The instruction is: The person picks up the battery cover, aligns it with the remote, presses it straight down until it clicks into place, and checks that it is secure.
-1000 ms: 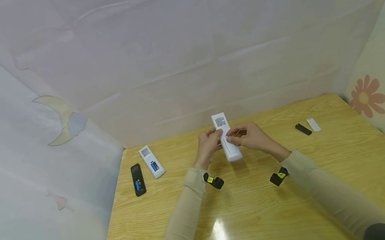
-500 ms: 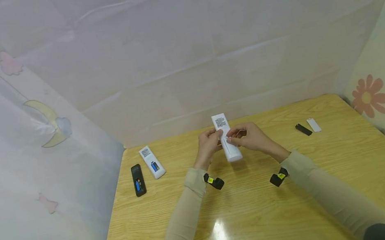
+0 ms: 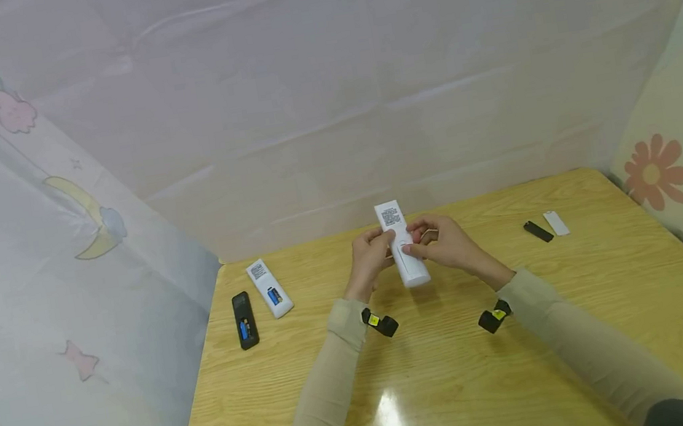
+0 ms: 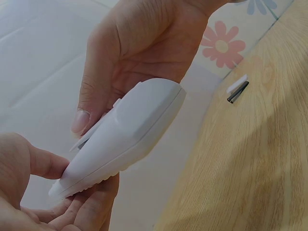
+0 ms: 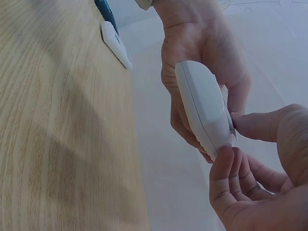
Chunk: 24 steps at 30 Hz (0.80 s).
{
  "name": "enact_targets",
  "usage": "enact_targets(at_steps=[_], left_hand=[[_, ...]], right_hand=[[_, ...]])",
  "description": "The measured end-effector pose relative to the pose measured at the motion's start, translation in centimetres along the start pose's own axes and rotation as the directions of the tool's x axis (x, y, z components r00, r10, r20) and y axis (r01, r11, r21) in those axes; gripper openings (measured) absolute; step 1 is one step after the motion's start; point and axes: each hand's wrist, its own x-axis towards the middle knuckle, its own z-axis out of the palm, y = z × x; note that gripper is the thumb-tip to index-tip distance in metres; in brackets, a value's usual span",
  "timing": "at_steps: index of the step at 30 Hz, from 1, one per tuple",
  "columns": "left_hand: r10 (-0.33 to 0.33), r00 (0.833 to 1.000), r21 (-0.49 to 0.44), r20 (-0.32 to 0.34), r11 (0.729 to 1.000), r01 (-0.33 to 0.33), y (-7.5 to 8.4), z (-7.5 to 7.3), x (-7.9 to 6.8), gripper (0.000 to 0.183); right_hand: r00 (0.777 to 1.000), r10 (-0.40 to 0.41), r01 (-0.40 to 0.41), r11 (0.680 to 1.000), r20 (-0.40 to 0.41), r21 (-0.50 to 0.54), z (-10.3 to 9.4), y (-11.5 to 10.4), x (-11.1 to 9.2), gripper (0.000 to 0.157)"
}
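My left hand (image 3: 367,261) grips a white remote control (image 3: 415,274) above the table, its labelled back facing up. The left thumb lies on the back, and the fingers are underneath. From the other side my right hand (image 3: 450,244) holds the same remote, its thumb at the end of the battery cover (image 4: 93,130). Seen in the left wrist view, that cover stands tilted up at one end, with a dark gap beneath it. The right fingers (image 5: 224,178) curl against the remote's edge in the right wrist view. The inside of the battery compartment is hidden.
At the table's left lie a black remote (image 3: 245,321) and another white remote (image 3: 270,288), both with blue batteries in uncovered compartments. A black battery cover (image 3: 539,231) and a white one (image 3: 556,223) lie at the right. The wooden table (image 3: 460,386) meets a cloth backdrop (image 3: 304,137) behind.
My right index finger has moved off the battery cover to the remote's side edge, while the thumb stays on the cover. The left hand and the remote have hardly moved.
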Motion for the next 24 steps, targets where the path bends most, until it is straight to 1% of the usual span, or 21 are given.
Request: enact_targets(at_steps=[5,17,24], left_hand=[[-0.002,1.000,-0.006,0.002,1.000,0.002,0.12,0.00,-0.09,0.050],[0.008,1.000,-0.014,-0.007,1.000,-0.008,0.14,0.05,-0.10,0.050],[0.015,1.000,-0.016,-0.002,1.000,-0.015,0.25,0.07,-0.04,0.052]], right_hand=[[1.000,0.001,-0.001,1.000,-0.003,-0.003,-0.04,0.04,-0.12,0.047],[1.000,0.023,-0.023,1.000,-0.020,-0.016,-0.14,0.09,-0.22,0.048],[0.999,0.049,-0.049,0.998,-0.012,0.028,-0.12,0.18,-0.27,0.054]])
